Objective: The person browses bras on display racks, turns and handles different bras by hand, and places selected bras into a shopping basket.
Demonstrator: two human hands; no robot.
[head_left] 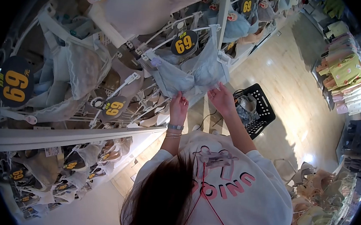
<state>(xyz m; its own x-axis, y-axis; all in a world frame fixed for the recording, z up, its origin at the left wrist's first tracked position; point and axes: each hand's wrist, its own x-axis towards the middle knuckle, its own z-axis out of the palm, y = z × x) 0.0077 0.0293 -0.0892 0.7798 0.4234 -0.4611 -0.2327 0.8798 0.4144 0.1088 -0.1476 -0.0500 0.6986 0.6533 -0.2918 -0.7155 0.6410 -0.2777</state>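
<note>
A pale blue lace bra [172, 79] hangs by its straps from a white rack hook in front of me. My left hand [178, 107], with a watch on the wrist, pinches the lower edge of the left cup. At the bottom edge of the other cup, my right hand [222, 99] has its fingers curled against the fabric, closed on it. Just above the bra, a round black price tag [184, 42] reads 69.
More bras [81, 70] crowd the wall rack on the left, above a white shelf edge [78, 139]. A black shopping basket [265, 112] with items inside stands on the floor to the right. Folded garments [346, 72] and another bra display [323, 202] line the right side.
</note>
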